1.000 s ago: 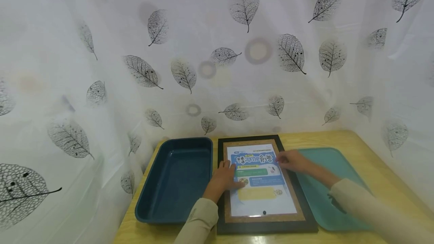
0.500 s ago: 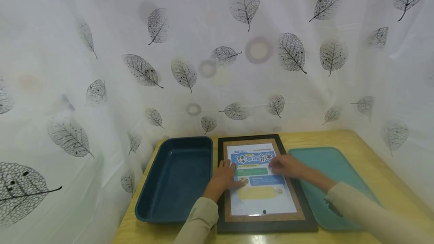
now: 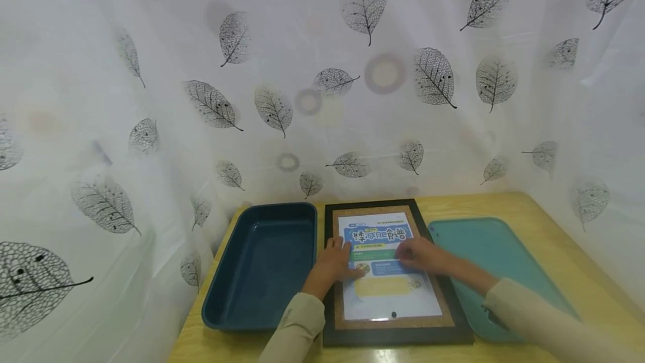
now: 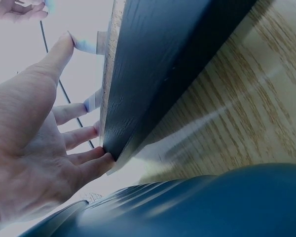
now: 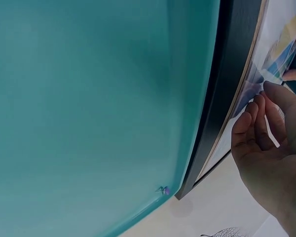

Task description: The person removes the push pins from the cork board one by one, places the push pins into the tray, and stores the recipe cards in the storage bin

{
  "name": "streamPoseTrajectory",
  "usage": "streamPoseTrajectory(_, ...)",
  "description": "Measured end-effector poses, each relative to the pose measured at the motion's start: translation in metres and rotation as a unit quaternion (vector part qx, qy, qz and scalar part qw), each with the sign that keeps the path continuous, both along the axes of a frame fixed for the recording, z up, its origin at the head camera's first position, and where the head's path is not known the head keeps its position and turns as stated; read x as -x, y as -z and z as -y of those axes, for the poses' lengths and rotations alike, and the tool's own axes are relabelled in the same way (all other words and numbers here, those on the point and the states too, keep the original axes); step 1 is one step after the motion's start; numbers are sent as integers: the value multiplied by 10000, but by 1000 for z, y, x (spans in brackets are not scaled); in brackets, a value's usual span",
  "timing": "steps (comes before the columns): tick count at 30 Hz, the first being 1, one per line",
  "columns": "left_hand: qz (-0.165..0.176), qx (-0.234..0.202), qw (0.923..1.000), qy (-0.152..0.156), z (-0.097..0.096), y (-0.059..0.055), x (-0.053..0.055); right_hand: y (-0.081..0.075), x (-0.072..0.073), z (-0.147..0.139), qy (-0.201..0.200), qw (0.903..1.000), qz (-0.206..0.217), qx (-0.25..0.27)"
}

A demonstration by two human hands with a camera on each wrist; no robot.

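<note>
A printed poster sheet (image 3: 388, 310) in blue, green and yellow lies on a black-framed cork board (image 3: 393, 324). A small dark round dot (image 3: 394, 314) shows at its lower edge. My left hand (image 3: 330, 265) rests at the board's left side, fingers spread, thumb over the sheet; in the left wrist view several fingertips touch the black frame (image 4: 153, 64). My right hand (image 3: 420, 255) is over the sheet's right half. In the right wrist view its fingers (image 5: 242, 123) are curled, thumb and forefinger tips close together at the sheet; I cannot tell whether something small is between them.
A deep dark-blue tray (image 3: 227, 273) stands left of the board. To the right lies a flat teal tray (image 3: 484, 245), partly under my right forearm; small purple-and-metal pieces (image 5: 163, 190) lie in its corner. A leaf-patterned curtain (image 3: 322, 128) hangs behind the wooden table (image 3: 509, 206).
My right hand has moved from the sheet's right edge leftward and slightly down over the printed area. The left hand keeps its place on the board.
</note>
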State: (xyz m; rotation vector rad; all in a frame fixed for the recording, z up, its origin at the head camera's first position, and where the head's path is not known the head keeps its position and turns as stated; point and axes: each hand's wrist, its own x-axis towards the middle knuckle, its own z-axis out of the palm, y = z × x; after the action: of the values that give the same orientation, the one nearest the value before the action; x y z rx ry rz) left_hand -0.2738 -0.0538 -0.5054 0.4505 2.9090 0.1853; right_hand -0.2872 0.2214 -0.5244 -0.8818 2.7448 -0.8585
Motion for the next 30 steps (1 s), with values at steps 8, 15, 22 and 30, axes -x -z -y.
streamPoseTrajectory(8,29,-25,10000,-18,-1,2,2,0,-12,3,-230,9997,-37,122)
streamPoseTrajectory(15,147,-145,9998,-86,0,3,3,1,-26,6,-677,9964,-3,515)
streamPoseTrajectory(22,143,-159,9997,-92,1,1,-1,7,-37,12,-975,9923,-481,588)
streamPoseTrajectory(30,160,-218,9996,-92,1,-1,0,7,-44,17,-959,9932,-490,442)
